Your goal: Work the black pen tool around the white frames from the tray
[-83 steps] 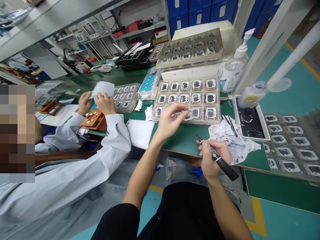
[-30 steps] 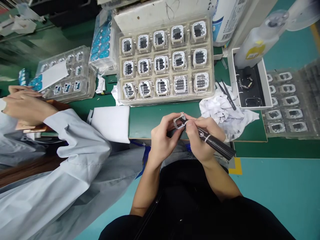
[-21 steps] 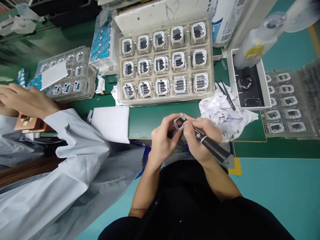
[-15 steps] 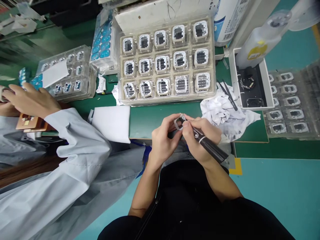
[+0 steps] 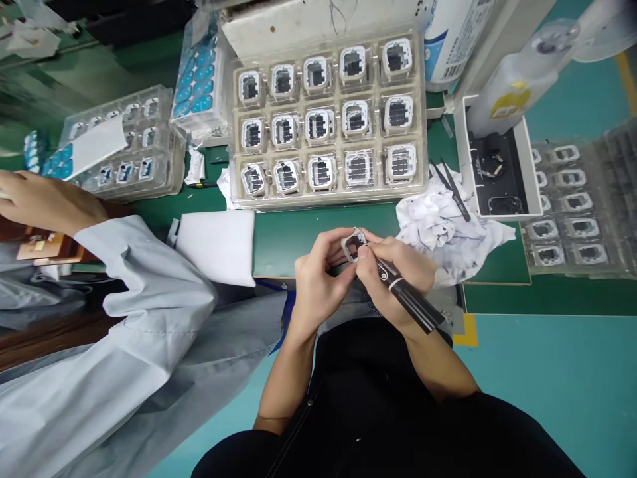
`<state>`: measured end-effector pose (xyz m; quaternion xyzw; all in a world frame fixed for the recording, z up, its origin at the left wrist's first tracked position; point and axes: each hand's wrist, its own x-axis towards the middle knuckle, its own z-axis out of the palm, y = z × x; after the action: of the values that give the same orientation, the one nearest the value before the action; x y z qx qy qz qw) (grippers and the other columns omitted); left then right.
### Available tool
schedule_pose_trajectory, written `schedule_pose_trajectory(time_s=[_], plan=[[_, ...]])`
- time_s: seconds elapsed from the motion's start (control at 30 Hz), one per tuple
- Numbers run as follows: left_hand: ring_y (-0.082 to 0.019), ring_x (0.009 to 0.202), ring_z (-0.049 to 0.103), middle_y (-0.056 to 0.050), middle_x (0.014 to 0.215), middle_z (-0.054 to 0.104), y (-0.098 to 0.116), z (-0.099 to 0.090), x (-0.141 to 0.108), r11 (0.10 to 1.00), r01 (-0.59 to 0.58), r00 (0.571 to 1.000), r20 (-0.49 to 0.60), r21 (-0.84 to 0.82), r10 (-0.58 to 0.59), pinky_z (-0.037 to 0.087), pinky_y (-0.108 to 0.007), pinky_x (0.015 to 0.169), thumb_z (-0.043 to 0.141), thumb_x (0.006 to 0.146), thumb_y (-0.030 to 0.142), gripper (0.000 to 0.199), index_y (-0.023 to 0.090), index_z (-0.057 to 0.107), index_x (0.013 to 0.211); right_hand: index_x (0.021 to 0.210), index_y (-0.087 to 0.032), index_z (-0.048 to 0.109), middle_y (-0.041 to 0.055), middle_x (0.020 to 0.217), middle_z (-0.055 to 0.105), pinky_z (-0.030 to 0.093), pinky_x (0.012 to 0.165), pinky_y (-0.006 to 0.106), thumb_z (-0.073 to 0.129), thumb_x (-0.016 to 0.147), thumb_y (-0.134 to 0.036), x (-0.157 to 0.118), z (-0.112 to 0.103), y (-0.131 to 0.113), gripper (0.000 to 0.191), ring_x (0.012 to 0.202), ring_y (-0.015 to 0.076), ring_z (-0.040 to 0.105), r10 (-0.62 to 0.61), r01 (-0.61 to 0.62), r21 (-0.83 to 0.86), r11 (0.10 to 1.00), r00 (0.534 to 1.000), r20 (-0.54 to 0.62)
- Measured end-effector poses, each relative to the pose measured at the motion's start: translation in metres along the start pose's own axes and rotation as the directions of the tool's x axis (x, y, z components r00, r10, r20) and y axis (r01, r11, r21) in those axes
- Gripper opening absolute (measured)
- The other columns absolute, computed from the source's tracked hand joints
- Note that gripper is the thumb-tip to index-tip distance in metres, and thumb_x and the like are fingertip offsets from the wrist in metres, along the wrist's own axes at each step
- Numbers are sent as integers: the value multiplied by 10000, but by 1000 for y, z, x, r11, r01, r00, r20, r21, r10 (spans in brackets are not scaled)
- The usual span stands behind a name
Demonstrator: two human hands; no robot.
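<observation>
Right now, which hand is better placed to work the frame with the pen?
Probably the right hand: it already grips the pen, tip at the frame. The left hand is busy pinching that frame.

Pen (image 5: 405, 299) in right hand (image 5: 393, 272): black w/ thin white bands. Part (image 5: 354, 244) in left hand (image 5: 318, 279): white frame, dark centre. Tray (image 5: 428, 119): clear/beige plastic, w/ white-framed black-grid parts. Bench mat (image 5: 298, 232): dark green. Rag (image 5: 448, 229): white w/ grey smudges. Floor (image 5: 547, 385): teal, yellow stripe. Co-worker's sleeve (image 5: 139, 318): pale blue-grey. Box (image 5: 527, 166): white, black inside. Sticker sheet (image 5: 196, 86): light blue ovals.
</observation>
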<state>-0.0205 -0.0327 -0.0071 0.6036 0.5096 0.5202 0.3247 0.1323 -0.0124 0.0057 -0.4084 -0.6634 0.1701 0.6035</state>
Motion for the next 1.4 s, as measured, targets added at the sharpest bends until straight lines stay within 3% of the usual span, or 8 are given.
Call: schedule_pose_trajectory(time_s=[0.3,0.4,0.6,0.83,1.03,1.3,1.4], plan=[[-254,1208,953,-78,1349,945,-2,-2,-2,997,20,999,38,-72,-17,801,-340,1087,965,1073,350,424,268,771,1441,949,-292,683,-57,789,821,739,704,268,817,1097,-198,3,-1,2,221,702,163,857,172,-165,111,980,983,-60],[-277,1232,949,-89,1362,942,-1,-2,0,994,59,997,54,-96,-54,804,-360,1096,996,1049,389,455,261,772,1423,950,-292,688,-45,848,860,742,711,266,809,1091,-185,3,-2,2,214,756,173,889,134,-128,102,987,990,-48],[-239,1170,960,-60,1332,950,3,-2,2,995,12,1000,29,-96,-9,801,-306,1058,1014,1035,359,441,270,791,1404,999,-296,706,-43,847,851,786,846,295,800,1096,-167,1,-2,0,187,909,219,953,45,-44,47,998,999,-15],[-261,1205,954,-83,1354,945,3,-3,-1,998,33,999,37,-58,-31,806,-343,1075,1003,1045,404,456,263,784,1419,930,-292,666,-61,751,802,726,683,276,784,1091,-185,4,-2,-3,226,713,181,878,109,-107,44,993,992,-61],[-247,1202,954,-66,1345,946,1,-3,-2,997,43,998,38,-65,-40,797,-325,1091,993,1055,416,458,273,781,1435,952,-302,708,-49,805,852,772,780,307,800,1090,-200,3,-2,-3,195,925,244,960,101,-98,62,993,994,-38],[-277,1217,952,-86,1351,943,2,-4,-1,996,73,996,47,-52,-70,809,-365,1090,994,1047,473,473,267,787,1419,955,-319,719,-39,807,849,786,745,350,803,1087,-191,2,-1,-2,202,875,257,949,126,-121,80,989,990,-63],[-282,1202,956,-87,1330,948,5,-5,2,989,103,994,56,-106,-98,813,-372,1082,1015,1024,489,480,265,792,1385,930,-321,722,-66,683,762,799,772,350,807,1103,-228,2,-4,-1,213,819,248,934,159,-154,110,982,987,-37]])
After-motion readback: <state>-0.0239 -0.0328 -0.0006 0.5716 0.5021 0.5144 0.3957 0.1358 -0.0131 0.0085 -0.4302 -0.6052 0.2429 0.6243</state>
